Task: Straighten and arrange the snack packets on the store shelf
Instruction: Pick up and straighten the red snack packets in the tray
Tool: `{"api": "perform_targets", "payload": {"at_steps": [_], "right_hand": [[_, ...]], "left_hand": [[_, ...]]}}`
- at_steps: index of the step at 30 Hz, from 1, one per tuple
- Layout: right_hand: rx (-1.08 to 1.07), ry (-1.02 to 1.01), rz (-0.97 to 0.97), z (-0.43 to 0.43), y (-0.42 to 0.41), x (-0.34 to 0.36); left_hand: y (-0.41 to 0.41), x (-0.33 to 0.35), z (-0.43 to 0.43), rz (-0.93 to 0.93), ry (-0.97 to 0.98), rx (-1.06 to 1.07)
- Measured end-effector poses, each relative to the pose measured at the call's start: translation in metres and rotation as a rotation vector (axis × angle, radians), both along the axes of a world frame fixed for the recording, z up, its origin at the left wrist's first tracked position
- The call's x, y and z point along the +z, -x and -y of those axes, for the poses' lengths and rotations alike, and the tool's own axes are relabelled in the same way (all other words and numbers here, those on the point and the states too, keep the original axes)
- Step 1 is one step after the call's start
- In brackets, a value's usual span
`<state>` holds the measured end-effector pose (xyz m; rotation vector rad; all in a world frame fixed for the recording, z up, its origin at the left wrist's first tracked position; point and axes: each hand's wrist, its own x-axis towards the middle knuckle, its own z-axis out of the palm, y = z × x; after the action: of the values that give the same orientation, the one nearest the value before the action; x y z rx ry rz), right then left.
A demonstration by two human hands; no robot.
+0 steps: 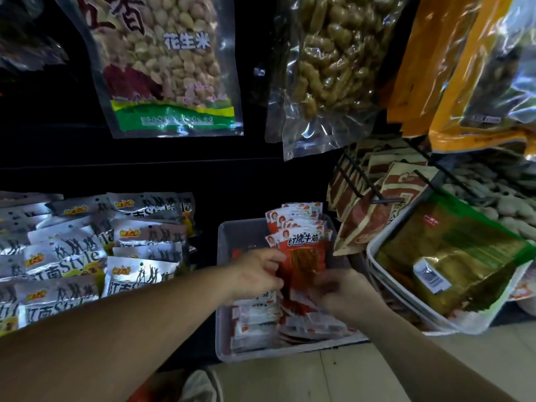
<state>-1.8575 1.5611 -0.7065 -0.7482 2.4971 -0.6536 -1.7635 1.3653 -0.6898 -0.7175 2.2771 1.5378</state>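
My left hand (256, 275) and right hand (346, 295) each grip a side of the red packets (304, 258), fingers curled round them. The stack stands upright toward the grey bin's (237, 239) far right corner.

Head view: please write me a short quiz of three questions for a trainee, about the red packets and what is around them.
1. True or false: the left hand grips the upright red packets.
2. Where do the red packets stand? A: in the grey bin; B: in the white basket; C: on the floor.
3. Fill in: the silver packets lie to the ___ of the bin.
Key: 1 true; 2 A; 3 left.
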Motion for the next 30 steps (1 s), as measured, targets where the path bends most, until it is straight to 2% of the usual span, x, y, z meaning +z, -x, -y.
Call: {"api": "perform_targets", "payload": {"at_steps": [3, 5, 7, 10, 11, 14, 19, 24, 27, 30], "right_hand": [[-0.165, 0.254, 0.259, 0.002, 0.003, 0.000], [-0.300, 0.345, 0.432, 0.011, 0.002, 0.000], [-0.335, 0.270, 0.475, 0.020, -0.001, -0.003], [-0.353, 0.178, 0.487, 0.027, -0.004, -0.007], [-0.360, 0.179, 0.488, 0.028, -0.004, -0.008], [-0.380, 0.212, 0.433, 0.028, -0.001, -0.008], [-0.335, 0.281, 0.303, 0.024, 0.001, -0.008], [-0.270, 0.318, 0.100, 0.019, 0.005, -0.009], [-0.264, 0.329, 0.107, 0.021, 0.002, 0.002], [-0.211, 0.312, 0.100, 0.020, -0.003, 0.009]], "left_hand": [[0.015, -0.020, -0.001, 0.084, -0.074, -0.073], [0.030, -0.033, 0.002, 0.090, -0.067, -0.034], [0.047, -0.046, 0.007, 0.012, 0.040, 0.088], [0.070, -0.060, 0.017, -0.141, 0.327, 0.235], [0.076, -0.065, 0.020, -0.184, 0.328, 0.268], [0.090, -0.077, 0.024, -0.222, 0.142, 0.290], [0.096, -0.100, 0.018, -0.230, 0.275, 0.310], [0.093, -0.077, 0.018, -0.368, 0.180, 0.267], [0.086, -0.060, 0.027, -0.377, 0.200, 0.164], [0.079, -0.033, 0.029, -0.486, 0.180, 0.162]]}}
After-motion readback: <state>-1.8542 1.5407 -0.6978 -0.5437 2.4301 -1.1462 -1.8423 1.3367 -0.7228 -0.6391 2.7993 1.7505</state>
